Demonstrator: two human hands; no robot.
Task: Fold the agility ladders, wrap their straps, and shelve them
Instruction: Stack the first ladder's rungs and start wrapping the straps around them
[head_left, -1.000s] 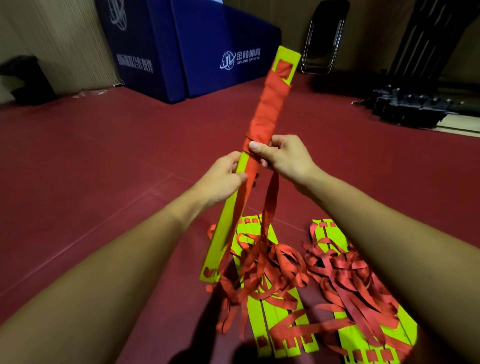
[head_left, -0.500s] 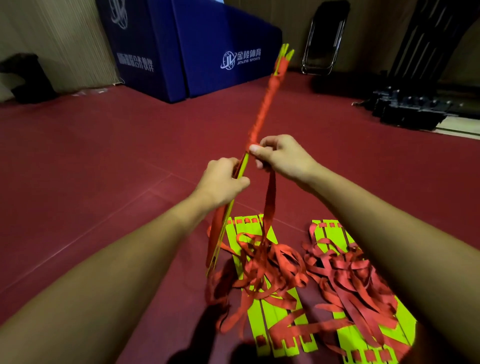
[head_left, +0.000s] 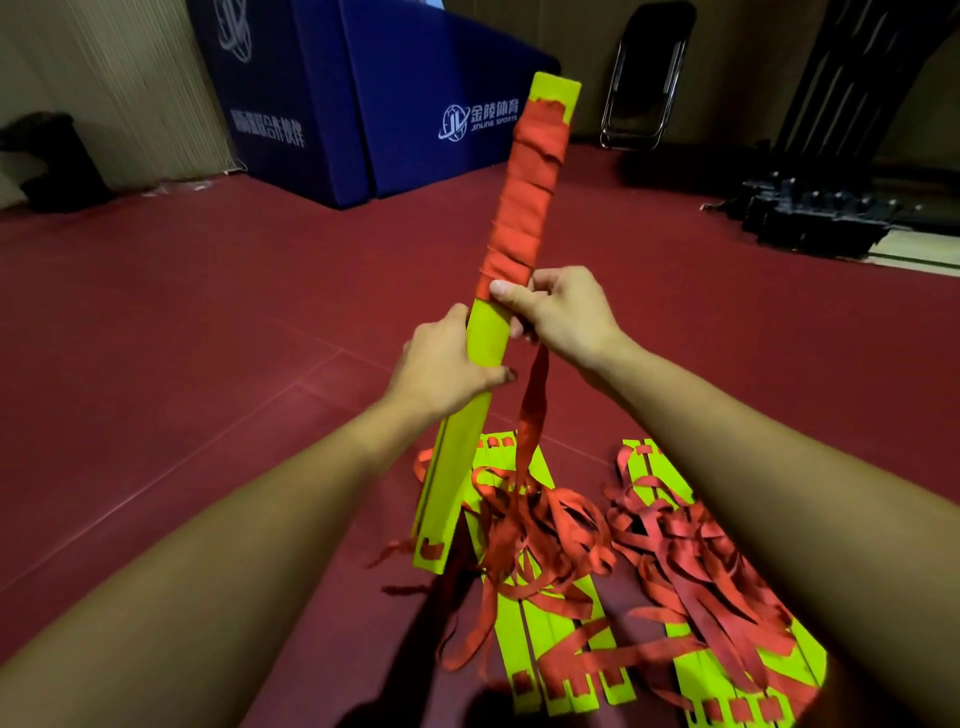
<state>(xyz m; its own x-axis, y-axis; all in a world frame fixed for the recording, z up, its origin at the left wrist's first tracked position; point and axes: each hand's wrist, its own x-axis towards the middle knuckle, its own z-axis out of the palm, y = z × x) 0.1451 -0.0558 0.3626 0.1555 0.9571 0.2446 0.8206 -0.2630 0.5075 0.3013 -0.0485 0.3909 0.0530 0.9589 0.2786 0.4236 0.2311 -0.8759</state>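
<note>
Two unfolded agility ladders lie side by side on the dark red floor (head_left: 208, 312): one (head_left: 550, 649) directly below the hands, the other (head_left: 727, 597) just to its right. Each is a fan of yellow-green rungs under a tangle of red webbing. Against the far wall stand folded blue gym mats (head_left: 374, 104) with white lettering, a folded metal chair (head_left: 644, 83) to their right, and a low black piece of equipment (head_left: 815, 218) further right. A dark object (head_left: 52, 161) sits at the far left.

Above the floor ladders, the folded ladder bundle (head_left: 452, 483) is held in the air. Its long axis runs from the lower end near the camera up and away, with the top leaning right toward the mats and a broad face turned to the camera. Red strap wrapping covers its upper half. The left hand (head_left: 441, 374) grips the bare yellow-green middle, fingers curled round it. The right hand (head_left: 561, 317) pinches the strap (head_left: 535, 405) at the bottom edge of the wrapping, and the loose strap hangs down to the tangle on the floor.
</note>
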